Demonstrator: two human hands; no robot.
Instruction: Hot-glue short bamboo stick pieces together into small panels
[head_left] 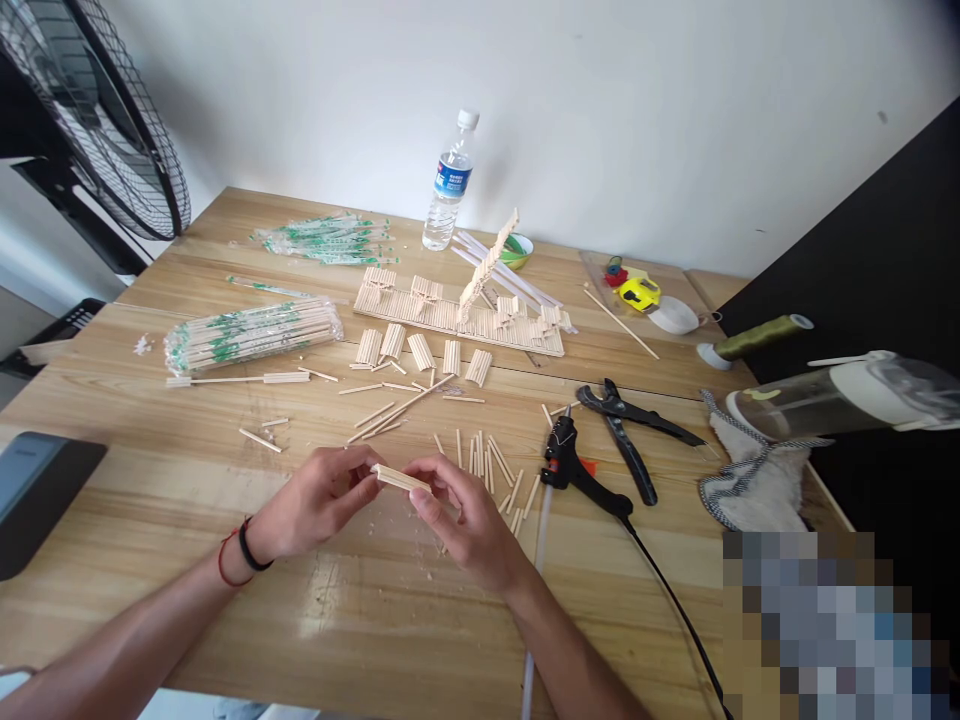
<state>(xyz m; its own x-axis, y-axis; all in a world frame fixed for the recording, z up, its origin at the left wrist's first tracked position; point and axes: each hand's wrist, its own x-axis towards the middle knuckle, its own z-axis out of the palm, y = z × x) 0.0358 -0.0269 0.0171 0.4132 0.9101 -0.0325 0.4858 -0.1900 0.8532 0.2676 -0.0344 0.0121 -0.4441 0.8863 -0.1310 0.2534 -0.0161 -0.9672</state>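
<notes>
Between my two hands, above the near part of the table, is a small panel of short wooden sticks (401, 479) lying side by side. My left hand (330, 500) pinches its left end. My right hand (465, 515) grips its right end between thumb and fingers. Loose cut sticks (480, 455) lie just beyond my right hand. Farther back, several finished stick panels (421, 351) lie in a row. Behind them stands a long stick model (442, 310) with small raised pieces and a slanting upright part. To the right rests a black glue gun (570, 465) with its glue stick.
Black cutting pliers (630, 430) lie right of the glue gun, near a cloth (750, 475). Wrapped bundles of chopsticks (251, 335) lie at left. A water bottle (450, 185) stands at the back. A dark tablet (45, 500) sits at the left edge, below a fan (97, 110).
</notes>
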